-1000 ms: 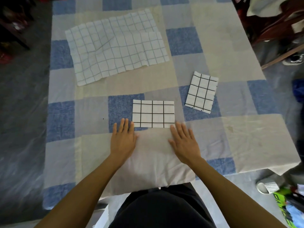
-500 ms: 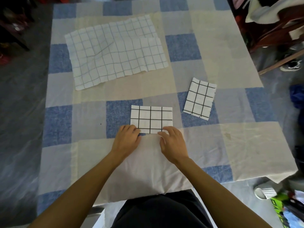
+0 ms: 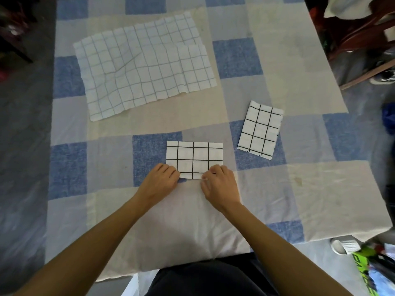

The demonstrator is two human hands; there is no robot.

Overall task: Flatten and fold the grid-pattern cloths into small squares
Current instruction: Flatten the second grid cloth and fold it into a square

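Observation:
A folded white cloth with a bold black grid (image 3: 194, 159) lies as a small rectangle in the middle of the table. My left hand (image 3: 160, 183) pinches its near left corner and my right hand (image 3: 220, 184) pinches its near right corner, fingers curled over the near edge. A second folded black-grid cloth (image 3: 259, 130) lies tilted to the right, apart from both hands. A large unfolded cloth with a thin grey grid (image 3: 143, 65) is spread, slightly wrinkled, at the far left of the table.
The table wears a blue, grey and cream checked cover (image 3: 299, 189). A wooden chair (image 3: 363, 33) stands at the far right. A slipper (image 3: 344, 246) and a green bag (image 3: 367, 265) lie on the floor at the near right.
Both hands went from lying flat and open on the table to curling onto the near edge of the middle folded cloth, gripping its two near corners.

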